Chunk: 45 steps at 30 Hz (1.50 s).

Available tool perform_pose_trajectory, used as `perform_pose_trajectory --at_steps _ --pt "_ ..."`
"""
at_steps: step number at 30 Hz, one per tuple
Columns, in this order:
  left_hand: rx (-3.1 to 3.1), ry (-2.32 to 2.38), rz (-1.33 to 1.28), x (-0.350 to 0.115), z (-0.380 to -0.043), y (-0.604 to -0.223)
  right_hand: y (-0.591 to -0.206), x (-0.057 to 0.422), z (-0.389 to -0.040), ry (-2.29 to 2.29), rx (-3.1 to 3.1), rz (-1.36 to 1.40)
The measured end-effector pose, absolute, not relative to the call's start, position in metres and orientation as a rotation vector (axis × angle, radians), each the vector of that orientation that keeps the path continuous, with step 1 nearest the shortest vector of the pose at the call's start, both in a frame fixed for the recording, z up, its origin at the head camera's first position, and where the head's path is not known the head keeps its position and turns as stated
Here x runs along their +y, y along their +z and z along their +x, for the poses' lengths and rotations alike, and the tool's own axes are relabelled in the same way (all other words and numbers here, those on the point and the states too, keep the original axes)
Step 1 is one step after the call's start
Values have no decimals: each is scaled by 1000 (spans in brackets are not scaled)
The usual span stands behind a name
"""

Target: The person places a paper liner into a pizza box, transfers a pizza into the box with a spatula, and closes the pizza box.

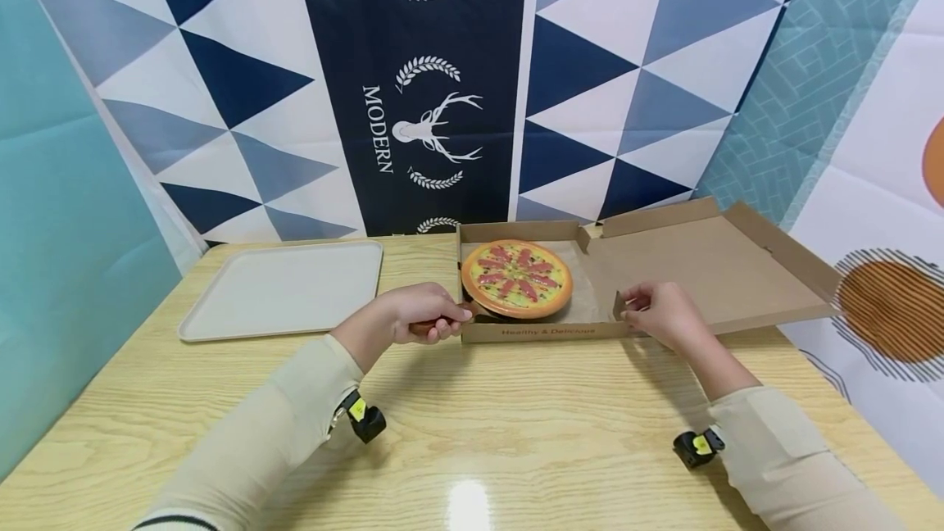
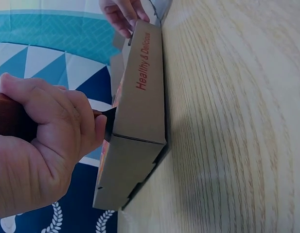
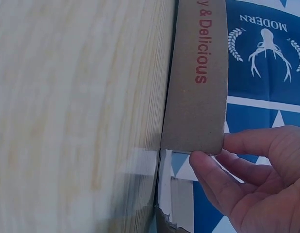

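My left hand (image 1: 426, 311) grips the reddish-brown wooden handle (image 2: 12, 116) of a spatula-like server. Its dark blade (image 2: 110, 122) reaches over the front wall of the cardboard pizza box (image 1: 549, 333) near the left corner, and most of it is hidden under the pizza. That round pizza (image 1: 516, 279), with an orange crust and red strips on top, lies in the left part of the box, its near edge over the blade. At the box's front right corner, my right hand (image 1: 661, 311) pinches the end of the front wall (image 3: 196, 121) between thumb and fingers.
The box lid (image 1: 664, 265) lies folded open to the right. A pale rectangular tray (image 1: 283, 289) rests on the wooden table (image 1: 472, 424) at the left. Patterned cloth (image 1: 413, 105) hangs behind the table.
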<state>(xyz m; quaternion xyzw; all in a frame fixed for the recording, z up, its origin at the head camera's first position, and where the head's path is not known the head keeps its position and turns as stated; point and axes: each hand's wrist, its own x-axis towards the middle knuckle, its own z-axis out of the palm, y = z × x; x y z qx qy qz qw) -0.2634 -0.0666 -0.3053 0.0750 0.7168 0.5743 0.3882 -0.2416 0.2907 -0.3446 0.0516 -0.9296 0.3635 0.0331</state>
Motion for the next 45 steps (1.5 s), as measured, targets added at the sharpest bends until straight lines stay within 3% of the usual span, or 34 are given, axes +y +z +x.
perform_pose_trajectory --at_steps 27,45 --pt "1763 1407 117 -47 -288 -313 -344 289 -241 1117 -2857 146" --pt "2480 591 453 -40 -303 -281 -345 291 -242 1134 -2845 160"
